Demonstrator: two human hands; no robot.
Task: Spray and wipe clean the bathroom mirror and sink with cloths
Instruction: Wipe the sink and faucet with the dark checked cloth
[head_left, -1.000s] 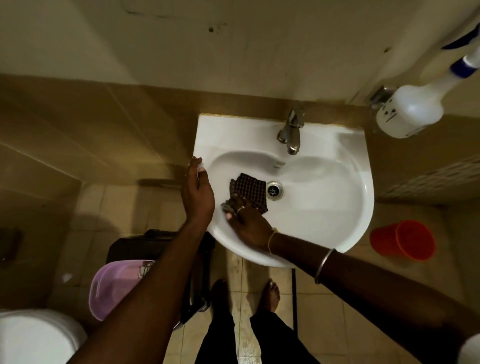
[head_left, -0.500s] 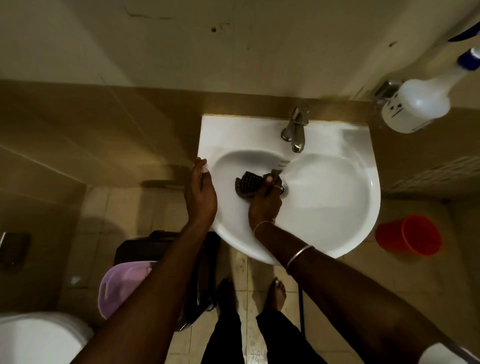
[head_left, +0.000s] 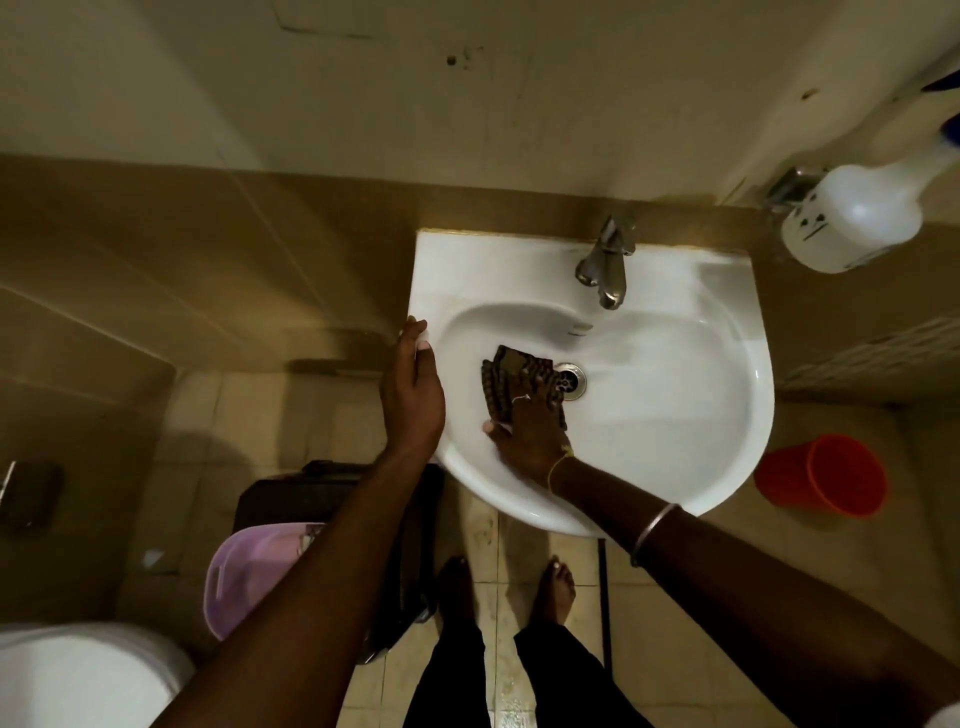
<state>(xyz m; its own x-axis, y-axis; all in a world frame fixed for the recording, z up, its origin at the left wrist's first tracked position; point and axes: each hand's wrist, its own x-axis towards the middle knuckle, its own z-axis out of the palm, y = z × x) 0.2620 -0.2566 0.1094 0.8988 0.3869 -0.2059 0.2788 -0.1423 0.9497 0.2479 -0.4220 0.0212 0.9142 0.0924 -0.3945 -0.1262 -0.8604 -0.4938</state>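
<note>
Right hand (head_left: 524, 426) is pressing a dark checked cloth (head_left: 501, 371) flat against the bowl of the white ceramic wall sink (head_left: 675, 415). Fingers are lying straight and spread over the cloth, thumb out to the side; nothing is being pinched. Fingertips are reaching the round metal drain (head_left: 570, 382).

Half a second back the cloth was bunched tight at the drain under a hand pushed further up; now it is lying spread just left of the drain, with the hand drawn slightly back toward the near wall. A second back it was being worked lower on the left slope. So the strokes are going back and forth around the drain.

Left hand (head_left: 413, 400) is resting, fingers relaxed, on the sink's left rim, as before, bracing.

Judgement: the sink wipe is mid-way; the right half of the bowl and the ledge round the chrome tap (head_left: 605, 260) are looking untouched by these strokes. White plastic spray bottle (head_left: 852, 218) is hanging by the wall, well apart.
</note>
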